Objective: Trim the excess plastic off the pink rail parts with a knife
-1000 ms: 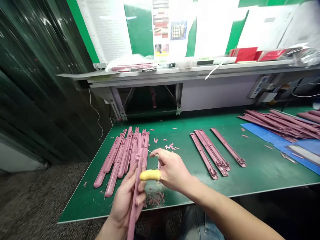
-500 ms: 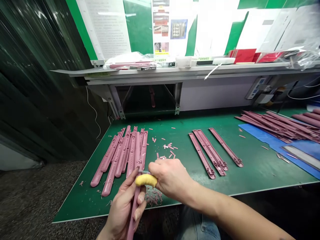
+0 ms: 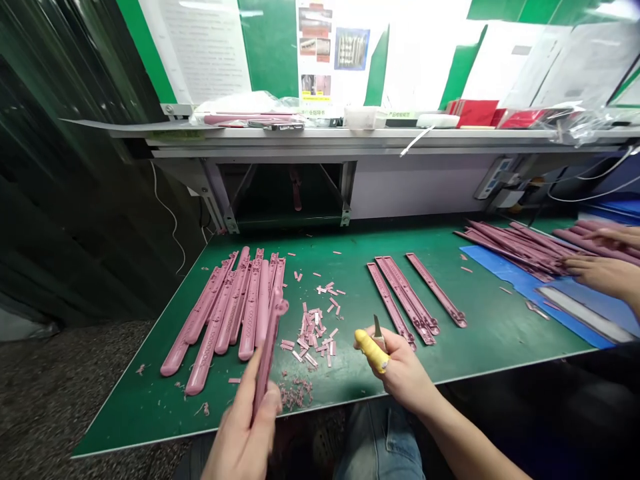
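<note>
My left hand (image 3: 250, 420) is closed round a long pink plastic strip (image 3: 270, 340), held tilted over the table's front edge with its rounded end up. To the right, my right hand (image 3: 400, 367) grips a small knife (image 3: 377, 325), its short blade pointing up; a yellow cover (image 3: 371, 351) wraps one finger. Beyond the left hand lies a pile of pink strips (image 3: 205, 347). Small pink offcuts (image 3: 313, 333) and fine shavings (image 3: 296, 393) are scattered between the hands. Further right rest several slim pink strips (image 3: 400, 293) with their channelled side up.
At the far right, another person's hands (image 3: 600, 267) reach over a heap of pink strips (image 3: 515, 247) on a blue sheet (image 3: 500, 273). A shelf (image 3: 330, 140) with papers and plastic bags runs along the back of the green table (image 3: 350, 243).
My right hand with the knife has moved right, away from the strip. My left hand has turned the strip and shifted slightly left. Another person's hands have come in at right.
</note>
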